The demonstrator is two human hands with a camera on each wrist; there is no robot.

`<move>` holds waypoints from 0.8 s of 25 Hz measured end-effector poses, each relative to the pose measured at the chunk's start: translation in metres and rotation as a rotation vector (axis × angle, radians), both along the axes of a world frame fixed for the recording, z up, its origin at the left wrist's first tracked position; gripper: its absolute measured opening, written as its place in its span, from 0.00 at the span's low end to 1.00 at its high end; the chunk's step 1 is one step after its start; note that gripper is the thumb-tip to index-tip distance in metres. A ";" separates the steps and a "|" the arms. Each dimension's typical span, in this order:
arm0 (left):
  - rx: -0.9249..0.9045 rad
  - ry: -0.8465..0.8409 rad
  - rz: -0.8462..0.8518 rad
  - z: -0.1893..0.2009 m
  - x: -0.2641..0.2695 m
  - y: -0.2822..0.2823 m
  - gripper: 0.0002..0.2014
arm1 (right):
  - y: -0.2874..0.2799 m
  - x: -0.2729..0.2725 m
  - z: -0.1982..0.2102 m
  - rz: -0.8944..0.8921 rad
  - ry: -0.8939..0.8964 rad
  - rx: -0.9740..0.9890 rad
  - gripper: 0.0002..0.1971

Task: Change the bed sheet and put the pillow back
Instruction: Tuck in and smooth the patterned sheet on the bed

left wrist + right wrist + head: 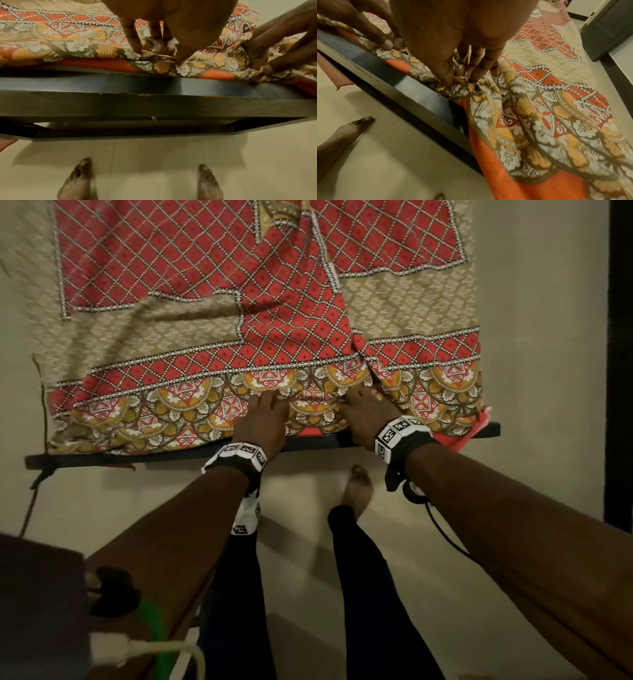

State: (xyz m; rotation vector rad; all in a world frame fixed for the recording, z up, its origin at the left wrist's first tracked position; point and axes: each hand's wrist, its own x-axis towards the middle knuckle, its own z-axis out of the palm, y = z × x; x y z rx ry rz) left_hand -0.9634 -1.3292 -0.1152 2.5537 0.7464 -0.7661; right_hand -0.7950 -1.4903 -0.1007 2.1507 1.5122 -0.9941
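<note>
A red, beige and yellow patterned bed sheet [171,268] lies spread over the bed, wrinkled, with a long fold running up its middle. Its ornate border [68,40] lies along the near side on the dark bed frame [137,458]. My left hand [263,412] pinches a fold of that border between fingers [135,46] and thumb. Just to its right, my right hand [363,409] bunches the sheet's edge [547,121] in its fingertips [476,77]. Plain orange cloth [96,65] shows under the border. No pillow is in view.
I stand barefoot on the pale tiled floor [445,508], close to the bed frame [154,105]. A brown cabinet [51,594] with a white plug and a green item is at my lower left. A dark upright panel [620,354] stands at the right, and a thin cord [30,501] hangs at the bed's left corner.
</note>
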 end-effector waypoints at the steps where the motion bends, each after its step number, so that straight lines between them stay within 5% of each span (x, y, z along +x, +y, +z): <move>1: -0.027 -0.036 0.011 0.000 -0.003 0.004 0.13 | 0.007 -0.001 0.000 -0.028 0.030 0.003 0.24; 4: -0.065 -0.073 0.020 0.006 -0.008 0.011 0.16 | 0.016 -0.001 0.012 -0.147 0.128 0.019 0.22; 8: 0.037 0.146 0.020 0.016 -0.027 0.016 0.31 | 0.016 0.000 0.027 -0.115 0.104 -0.004 0.20; 13: 0.016 0.164 0.035 0.026 -0.041 0.031 0.17 | 0.047 0.000 0.038 0.102 0.027 -0.088 0.33; 20: -0.106 0.415 -0.118 0.026 -0.082 0.021 0.40 | 0.056 -0.049 0.041 0.129 0.099 -0.318 0.29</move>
